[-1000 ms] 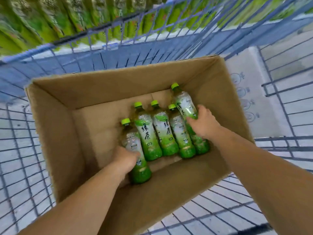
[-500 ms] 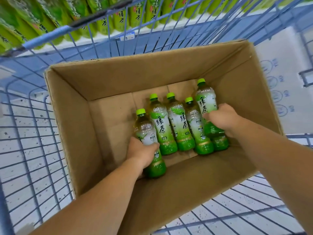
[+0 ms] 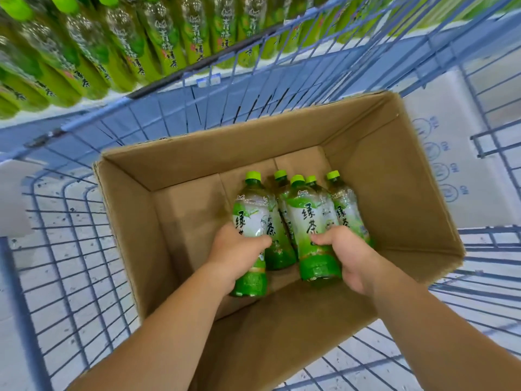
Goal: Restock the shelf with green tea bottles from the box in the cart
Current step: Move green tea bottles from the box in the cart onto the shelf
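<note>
Pale speckled flooring shows through the blue wire cart (image 3: 70, 221), which stands close against a shelf (image 3: 56, 111) packed with rows of green bottles (image 3: 169, 38). Inside the cart sits an open brown box (image 3: 394, 193). Beside it, on our right, lies a white carton (image 3: 451, 142) printed with blue symbols.

Our left hand (image 3: 234, 252) is curled round the lower half of one green tea bottle (image 3: 251, 218), fingers and thumb wrapped over its label. Our right hand (image 3: 346, 252) grips a second bottle (image 3: 310, 221) the same way, low on its body. Both bottles are tilted, caps pointing away from us, and both are inside the box walls.

Three loose bottles (image 3: 277, 244) lie in the box behind and between the two we hold, partly hidden by them. The cart's wire wall rises between the box and the shelf.
</note>
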### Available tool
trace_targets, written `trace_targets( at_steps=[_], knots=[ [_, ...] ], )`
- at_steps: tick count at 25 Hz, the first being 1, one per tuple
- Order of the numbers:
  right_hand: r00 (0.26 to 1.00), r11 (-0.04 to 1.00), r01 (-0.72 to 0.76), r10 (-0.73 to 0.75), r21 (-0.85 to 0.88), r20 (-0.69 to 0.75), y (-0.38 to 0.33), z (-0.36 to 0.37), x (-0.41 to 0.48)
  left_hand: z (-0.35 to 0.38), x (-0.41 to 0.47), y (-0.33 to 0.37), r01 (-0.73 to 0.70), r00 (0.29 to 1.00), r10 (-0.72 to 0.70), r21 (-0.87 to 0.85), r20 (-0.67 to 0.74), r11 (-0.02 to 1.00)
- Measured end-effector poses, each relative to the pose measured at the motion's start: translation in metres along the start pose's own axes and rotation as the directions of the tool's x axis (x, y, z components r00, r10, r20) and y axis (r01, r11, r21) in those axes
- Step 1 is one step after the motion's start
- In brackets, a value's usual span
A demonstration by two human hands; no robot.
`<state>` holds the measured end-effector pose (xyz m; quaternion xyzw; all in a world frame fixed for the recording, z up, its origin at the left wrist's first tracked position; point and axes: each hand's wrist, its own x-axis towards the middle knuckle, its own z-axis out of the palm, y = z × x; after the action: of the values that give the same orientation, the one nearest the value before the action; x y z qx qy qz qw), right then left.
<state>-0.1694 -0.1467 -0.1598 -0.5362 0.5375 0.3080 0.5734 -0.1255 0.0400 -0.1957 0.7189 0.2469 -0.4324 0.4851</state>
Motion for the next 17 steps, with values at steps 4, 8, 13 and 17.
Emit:
trace_targets(
  at_steps=[4, 8, 13, 17],
  knots=[
    [0.986, 0.988, 0.151, -0.148, 0.038, -0.081, 0.002, 0.023, -0.022, -0.021, -0.010, 0.016, -0.038, 0.999, 0.037, 0.058, 0.026, 0.998],
    [0.939, 0.941, 0.322, -0.303, 0.106, -0.162, 0.007, 0.044, -0.047, -0.044, -0.021, 0.033, -0.094, 0.986, 0.076, 0.118, 0.146, 0.989],
    [0.877, 0.881, 0.447, -0.398, 0.155, -0.269, 0.017, 0.073, -0.077, -0.075, -0.046, 0.056, -0.262, 0.948, 0.221, 0.168, 0.229, 0.950],
    [0.825, 0.846, 0.514, -0.443, 0.141, -0.350, 0.016, 0.094, -0.101, -0.095, -0.072, 0.075, -0.423, 0.891, 0.374, 0.173, 0.257, 0.890]
  ],
)
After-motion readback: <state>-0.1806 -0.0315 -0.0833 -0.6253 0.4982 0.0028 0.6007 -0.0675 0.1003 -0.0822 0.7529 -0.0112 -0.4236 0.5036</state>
